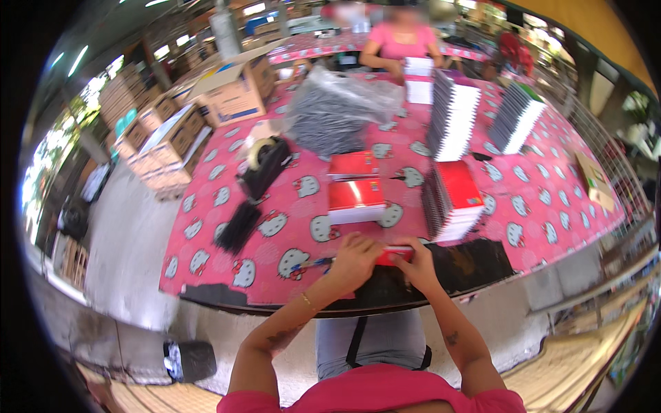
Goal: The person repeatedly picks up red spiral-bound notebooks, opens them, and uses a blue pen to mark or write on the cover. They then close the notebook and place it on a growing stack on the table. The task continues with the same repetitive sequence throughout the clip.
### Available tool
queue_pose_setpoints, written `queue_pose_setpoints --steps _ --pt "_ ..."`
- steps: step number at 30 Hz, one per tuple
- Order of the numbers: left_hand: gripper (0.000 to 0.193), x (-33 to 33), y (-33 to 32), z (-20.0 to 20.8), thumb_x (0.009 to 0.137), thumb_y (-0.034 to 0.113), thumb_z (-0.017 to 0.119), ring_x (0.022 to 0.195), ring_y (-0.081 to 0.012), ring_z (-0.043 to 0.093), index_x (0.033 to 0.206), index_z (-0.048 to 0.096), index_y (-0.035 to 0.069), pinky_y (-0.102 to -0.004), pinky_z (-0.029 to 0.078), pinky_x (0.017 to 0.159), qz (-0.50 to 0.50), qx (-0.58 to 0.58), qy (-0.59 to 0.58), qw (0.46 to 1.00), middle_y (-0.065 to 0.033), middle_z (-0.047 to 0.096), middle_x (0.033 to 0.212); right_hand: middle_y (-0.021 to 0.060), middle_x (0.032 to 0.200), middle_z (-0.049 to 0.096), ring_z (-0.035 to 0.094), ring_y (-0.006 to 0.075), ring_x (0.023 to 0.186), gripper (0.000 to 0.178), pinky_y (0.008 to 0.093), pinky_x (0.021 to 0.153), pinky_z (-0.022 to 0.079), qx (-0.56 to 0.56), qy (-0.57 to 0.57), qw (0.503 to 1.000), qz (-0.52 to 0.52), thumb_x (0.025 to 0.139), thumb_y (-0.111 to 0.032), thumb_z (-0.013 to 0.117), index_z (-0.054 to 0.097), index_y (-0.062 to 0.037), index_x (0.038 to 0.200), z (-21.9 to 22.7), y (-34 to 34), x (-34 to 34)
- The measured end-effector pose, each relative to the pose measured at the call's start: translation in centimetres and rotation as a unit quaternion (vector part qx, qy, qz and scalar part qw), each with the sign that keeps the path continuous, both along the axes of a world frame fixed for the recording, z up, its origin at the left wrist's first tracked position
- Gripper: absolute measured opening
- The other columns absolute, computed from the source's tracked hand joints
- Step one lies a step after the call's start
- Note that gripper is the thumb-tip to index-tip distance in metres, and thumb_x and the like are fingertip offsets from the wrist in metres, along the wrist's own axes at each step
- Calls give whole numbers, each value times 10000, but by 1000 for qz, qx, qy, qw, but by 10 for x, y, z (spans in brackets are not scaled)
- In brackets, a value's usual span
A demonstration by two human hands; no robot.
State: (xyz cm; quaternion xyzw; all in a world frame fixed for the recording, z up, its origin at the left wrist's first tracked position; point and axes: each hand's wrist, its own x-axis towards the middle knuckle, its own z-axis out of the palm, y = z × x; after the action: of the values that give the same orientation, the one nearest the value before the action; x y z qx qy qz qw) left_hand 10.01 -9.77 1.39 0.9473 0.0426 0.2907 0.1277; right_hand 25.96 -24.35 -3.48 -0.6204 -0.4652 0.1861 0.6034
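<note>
At the near edge of the table, my left hand (pixel 357 260) and my right hand (pixel 418 265) are both closed on a small red notebook (pixel 394 257), one at each end. Much of the notebook is covered by my fingers. Close by my left hand lie blue pens (pixel 311 264). Just beyond are two low stacks of red-covered notebooks, a front stack (pixel 356 195) and a back stack (pixel 352 165). To the right of them stands a taller stack of red spiral notebooks (pixel 460 193).
A tape dispenser (pixel 264 168) and a bundle of black strips (pixel 238 227) lie on the left. Behind them sits a grey plastic bag (pixel 337 113) of dark coils. Tall notebook stacks (pixel 456 113) rise at the back right. Across the table is another person (pixel 401 48). Cardboard boxes (pixel 234 93) stand far left.
</note>
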Motion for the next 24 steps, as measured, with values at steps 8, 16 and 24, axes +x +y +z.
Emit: queue_pose_setpoints --steps 8,16,24 --pt "237 -127 160 -39 873 128 671 961 -341 568 1065 633 -6 -405 502 815 508 113 10 854 -163 617 987 61 1058 667 623 124 942 305 271 855 498 54 154 987 2 856 -16 739 619 -6 1137 -8 1 -25" --pt "142 -135 134 -49 909 75 601 852 -331 595 1046 599 36 -424 508 735 412 115 -23 903 -141 604 908 57 1011 699 619 110 944 257 263 862 493 -52 121 991 36 881 -75 736 684 29 1110 1 -1 -15" --pt "204 -69 14 -7 873 7 653 692 -280 619 1076 664 21 -353 489 594 147 -167 -100 970 -123 646 850 80 1077 711 625 118 971 287 266 880 488 -40 124 988 80 909 -64 701 681 18 1183 -3 -7 -9"
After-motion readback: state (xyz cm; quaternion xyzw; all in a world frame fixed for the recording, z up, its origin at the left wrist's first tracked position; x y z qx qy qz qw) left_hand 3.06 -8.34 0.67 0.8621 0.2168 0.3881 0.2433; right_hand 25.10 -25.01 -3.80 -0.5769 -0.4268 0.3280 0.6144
